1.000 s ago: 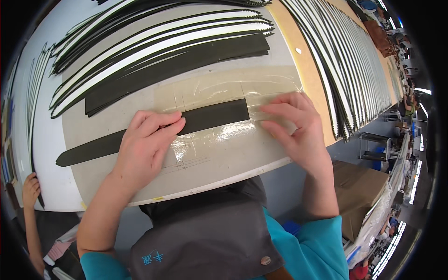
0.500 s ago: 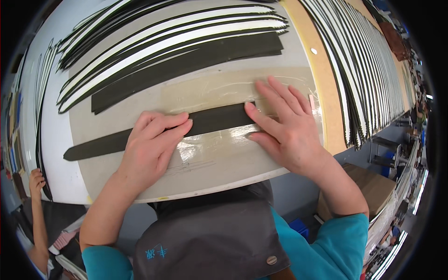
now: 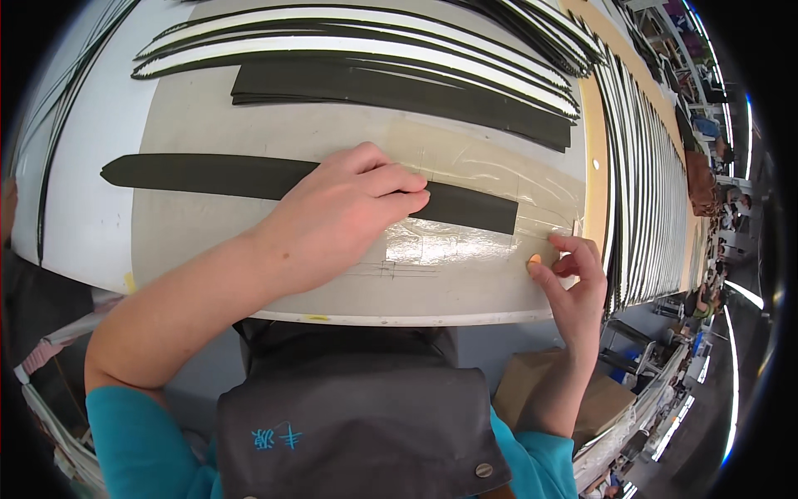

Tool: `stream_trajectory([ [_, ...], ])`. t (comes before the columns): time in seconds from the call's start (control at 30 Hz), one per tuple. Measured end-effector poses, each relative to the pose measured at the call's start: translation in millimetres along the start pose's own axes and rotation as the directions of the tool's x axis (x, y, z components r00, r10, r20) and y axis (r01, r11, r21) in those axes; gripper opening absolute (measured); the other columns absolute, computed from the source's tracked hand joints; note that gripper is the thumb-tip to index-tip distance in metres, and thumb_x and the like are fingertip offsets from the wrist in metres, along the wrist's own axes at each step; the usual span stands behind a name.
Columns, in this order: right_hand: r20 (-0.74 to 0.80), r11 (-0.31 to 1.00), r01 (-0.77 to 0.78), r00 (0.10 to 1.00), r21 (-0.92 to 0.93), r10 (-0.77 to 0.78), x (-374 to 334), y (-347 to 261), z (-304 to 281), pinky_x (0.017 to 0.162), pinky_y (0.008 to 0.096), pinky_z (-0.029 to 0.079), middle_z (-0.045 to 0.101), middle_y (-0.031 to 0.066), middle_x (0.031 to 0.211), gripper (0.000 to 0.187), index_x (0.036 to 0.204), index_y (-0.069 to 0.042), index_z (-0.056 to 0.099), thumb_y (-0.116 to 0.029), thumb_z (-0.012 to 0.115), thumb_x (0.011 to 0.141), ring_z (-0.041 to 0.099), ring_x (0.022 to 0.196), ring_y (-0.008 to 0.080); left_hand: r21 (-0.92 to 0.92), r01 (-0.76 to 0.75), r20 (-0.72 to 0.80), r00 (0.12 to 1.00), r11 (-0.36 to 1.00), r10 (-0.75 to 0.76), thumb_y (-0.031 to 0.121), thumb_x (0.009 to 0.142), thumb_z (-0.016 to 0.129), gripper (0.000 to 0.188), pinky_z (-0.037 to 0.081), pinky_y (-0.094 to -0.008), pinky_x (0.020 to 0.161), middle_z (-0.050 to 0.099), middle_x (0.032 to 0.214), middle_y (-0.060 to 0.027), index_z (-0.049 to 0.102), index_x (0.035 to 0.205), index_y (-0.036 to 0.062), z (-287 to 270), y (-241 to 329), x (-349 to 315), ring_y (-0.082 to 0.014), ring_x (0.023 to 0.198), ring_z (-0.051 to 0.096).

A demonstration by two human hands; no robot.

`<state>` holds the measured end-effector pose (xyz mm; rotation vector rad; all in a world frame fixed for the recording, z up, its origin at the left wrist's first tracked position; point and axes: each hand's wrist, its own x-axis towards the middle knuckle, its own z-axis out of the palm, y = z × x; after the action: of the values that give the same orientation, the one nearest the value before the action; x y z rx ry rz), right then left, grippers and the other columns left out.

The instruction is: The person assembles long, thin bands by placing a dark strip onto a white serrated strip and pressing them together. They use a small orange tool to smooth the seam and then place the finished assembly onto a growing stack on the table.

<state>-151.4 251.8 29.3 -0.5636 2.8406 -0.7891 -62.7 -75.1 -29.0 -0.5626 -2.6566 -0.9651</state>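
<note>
A long black strip (image 3: 224, 176), pointed at its left end and cut straight at the right, lies across the grey work surface (image 3: 208, 249). My left hand (image 3: 353, 195) is over its middle, fingers pressed together on the strip and covering part of it. Near the right edge of the surface, my right hand (image 3: 578, 279) is off the strip, its fingers bent and its thumb apart from the forefinger. A small orange-toned spot shows at the thumb tip; I cannot tell what it is. Beyond the strip lies a stack of wider black pieces (image 3: 399, 100).
Black-and-white strips (image 3: 357, 41) with notched ends lie at the far side. Many more stand in a row (image 3: 657, 191) on the tan board at right. Thin dark strips (image 3: 71, 108) lie on the white area at left. A brown box (image 3: 540, 387) is below the table.
My right hand has left the strip's right end and moved toward the near right. My left hand stays on the strip. The view has turned, so the strip now slopes down to the right.
</note>
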Motion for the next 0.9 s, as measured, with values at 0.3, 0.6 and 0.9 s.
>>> stream_trajectory([
  [0.3,0.116,0.966,-0.098,0.991,0.238,0.071,8,-16,5,0.066,0.0232,0.05,0.067,0.0007,0.078,0.013,0.091,0.0,0.067,0.001,0.078,0.086,0.062,0.071,0.0072,-0.03,-0.011,-0.08,0.997,1.0,0.008,-0.002,0.078,0.063,0.036,0.052,-0.0369,0.092,0.067,0.118,-0.0047,0.072,0.113,0.0013,6,1,-1,-0.0261,0.1,0.058],
  [0.6,0.161,0.77,-0.063,0.986,0.635,-0.052,63,-104,73,0.068,0.0216,0.058,0.069,0.0045,0.094,0.01,0.102,0.004,0.066,0.001,0.071,0.093,0.067,0.078,0.0064,-0.055,-0.016,-0.088,0.996,0.998,0.011,0.001,0.076,0.066,0.034,0.052,-0.0372,0.091,0.067,0.113,-0.0028,0.073,0.11,0.0023,8,-3,-1,-0.0257,0.1,0.057],
  [0.9,0.175,0.848,-0.105,0.984,0.519,0.015,66,-106,82,0.056,0.0203,0.054,0.067,0.0045,0.088,0.013,0.101,0.005,0.064,-0.001,0.072,0.093,0.06,0.066,0.0042,-0.029,0.005,-0.088,0.996,1.0,-0.007,0.003,0.075,0.066,0.035,0.053,-0.0366,0.092,0.066,0.11,-0.002,0.074,0.109,0.0033,9,-2,-1,-0.0246,0.101,0.058],
])
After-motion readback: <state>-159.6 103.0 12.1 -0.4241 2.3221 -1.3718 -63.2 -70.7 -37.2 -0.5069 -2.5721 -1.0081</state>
